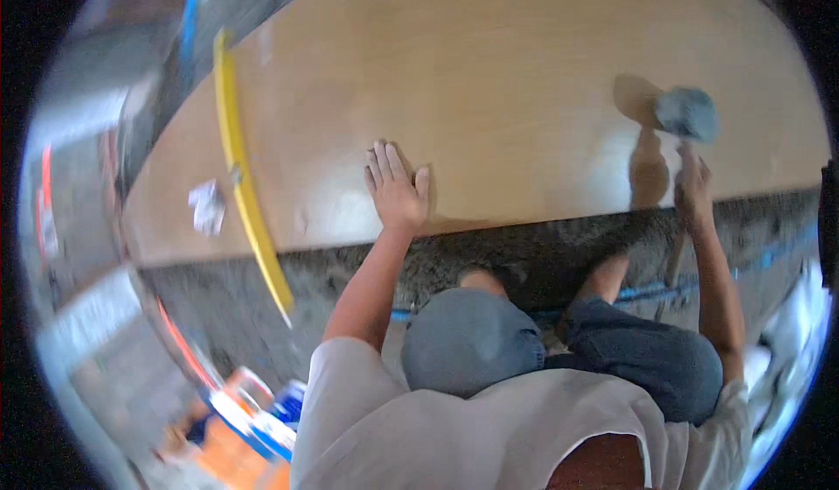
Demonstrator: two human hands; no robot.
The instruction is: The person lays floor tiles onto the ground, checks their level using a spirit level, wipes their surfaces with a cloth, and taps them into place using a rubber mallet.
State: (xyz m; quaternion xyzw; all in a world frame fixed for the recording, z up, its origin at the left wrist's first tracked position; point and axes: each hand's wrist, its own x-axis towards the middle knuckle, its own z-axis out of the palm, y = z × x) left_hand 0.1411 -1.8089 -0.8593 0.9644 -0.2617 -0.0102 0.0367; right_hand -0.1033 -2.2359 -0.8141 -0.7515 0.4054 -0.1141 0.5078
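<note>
My left hand [398, 193] lies flat on a large light-brown board [507, 44], fingers spread. My right hand [693, 184] grips the handle of a grey-headed mallet [687, 114]; its head is raised over the board's right part and throws a shadow on it. A long yellow straight tool [232, 123], like a level, lies across the board to the left of my left hand, reaching past its near edge. A crumpled pale scrap [206, 209] lies left of that tool.
Rough dark concrete runs below the board's near edge, with blue lines [769, 256] along it and my knees and feet there. Orange tubes [181, 337] run along the left. Orange, blue and white items [232, 451] sit at lower left, white sacks or sheeting [795, 341] at lower right.
</note>
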